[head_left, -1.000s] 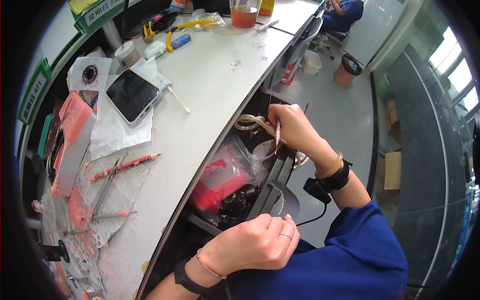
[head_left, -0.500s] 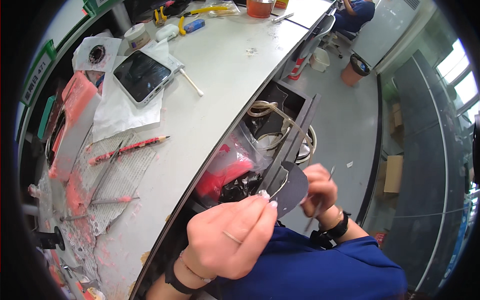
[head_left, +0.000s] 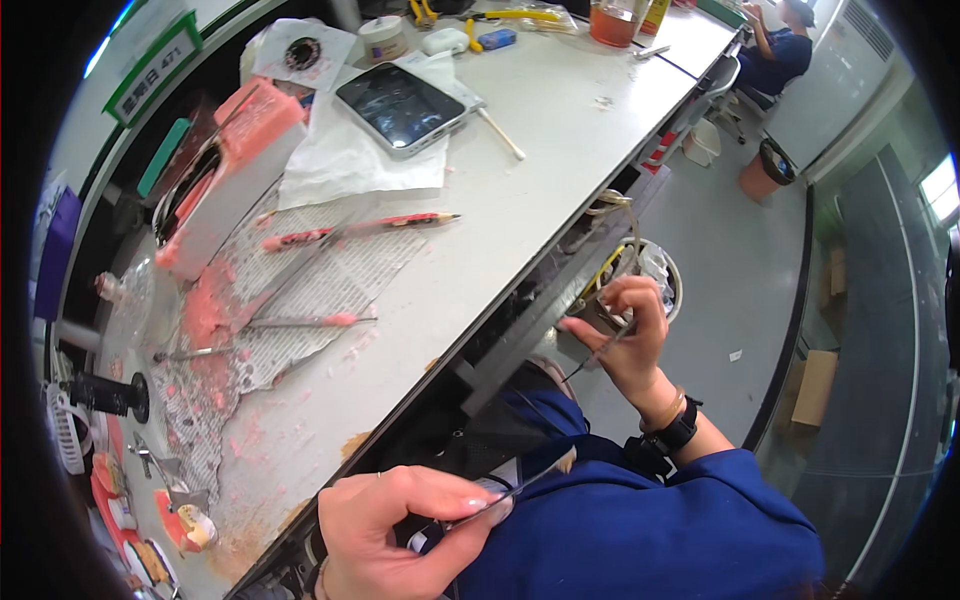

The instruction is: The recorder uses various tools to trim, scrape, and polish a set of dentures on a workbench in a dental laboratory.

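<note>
My left hand (head_left: 400,530), low in the picture, pinches a thin dark grey sheet (head_left: 532,482) between thumb and fingers. Seen almost edge-on, the sheet looks like sandpaper and has a pale tip at its far end. Farther right, over the floor beside the drawer, my right hand (head_left: 640,350) has its fingers curled round a slim metal tool (head_left: 598,354), whose thin end points down and left. The hands are well apart, and the tool does not touch the sheet. The drawer (head_left: 540,310) under the bench edge is mostly pushed in.
On the bench lie a phone (head_left: 402,106), a cotton swab (head_left: 500,133), a red pencil (head_left: 360,228) and pink-stained newspaper (head_left: 330,290). A pink-smeared box (head_left: 235,190) stands at left, dental models (head_left: 188,522) below. A bin (head_left: 768,170) and a seated person (head_left: 775,55) are farther back.
The drawer has gone from open to mostly pushed in. My left hand has moved down and left with the sheet, which has turned edge-on. My right hand has risen away from it.
</note>
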### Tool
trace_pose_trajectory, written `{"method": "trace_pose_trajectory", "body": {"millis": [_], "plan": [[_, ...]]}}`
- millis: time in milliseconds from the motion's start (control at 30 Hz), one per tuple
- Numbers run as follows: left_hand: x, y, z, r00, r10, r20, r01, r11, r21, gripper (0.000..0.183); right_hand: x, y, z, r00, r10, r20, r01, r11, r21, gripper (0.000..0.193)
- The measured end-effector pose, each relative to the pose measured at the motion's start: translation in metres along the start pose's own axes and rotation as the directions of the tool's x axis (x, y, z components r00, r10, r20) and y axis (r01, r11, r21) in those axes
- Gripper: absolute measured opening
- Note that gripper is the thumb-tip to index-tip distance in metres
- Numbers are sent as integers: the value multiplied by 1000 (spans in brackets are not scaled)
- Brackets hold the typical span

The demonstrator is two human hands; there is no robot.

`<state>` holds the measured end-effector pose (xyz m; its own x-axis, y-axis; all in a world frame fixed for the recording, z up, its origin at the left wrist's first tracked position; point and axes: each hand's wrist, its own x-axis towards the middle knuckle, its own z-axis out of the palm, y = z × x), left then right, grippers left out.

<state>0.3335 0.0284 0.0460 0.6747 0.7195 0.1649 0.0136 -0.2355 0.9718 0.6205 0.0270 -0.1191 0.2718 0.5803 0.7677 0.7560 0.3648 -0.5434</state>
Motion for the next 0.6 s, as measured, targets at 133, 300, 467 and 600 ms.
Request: {"method": "trace_pose_trajectory", "body": {"millis": [133,300,467,600], "plan": [[16,-1,10,844,534,-41,-319,562,763,28,28,-14,19,947,264,183,-302,926,228,38],[66,-18,11,738,675,25,-114,88,990,5,64,-48,0,961,212,181,-278,697,661,55],[74,-33,13,819,573,14,-115,140,983,18,82,-76,-7,937,123,326,-325,644,693,20],[72,-40,8,832,554,14,-138,183,973,19,85,-78,7,943,64,326,-263,743,615,24]]}}
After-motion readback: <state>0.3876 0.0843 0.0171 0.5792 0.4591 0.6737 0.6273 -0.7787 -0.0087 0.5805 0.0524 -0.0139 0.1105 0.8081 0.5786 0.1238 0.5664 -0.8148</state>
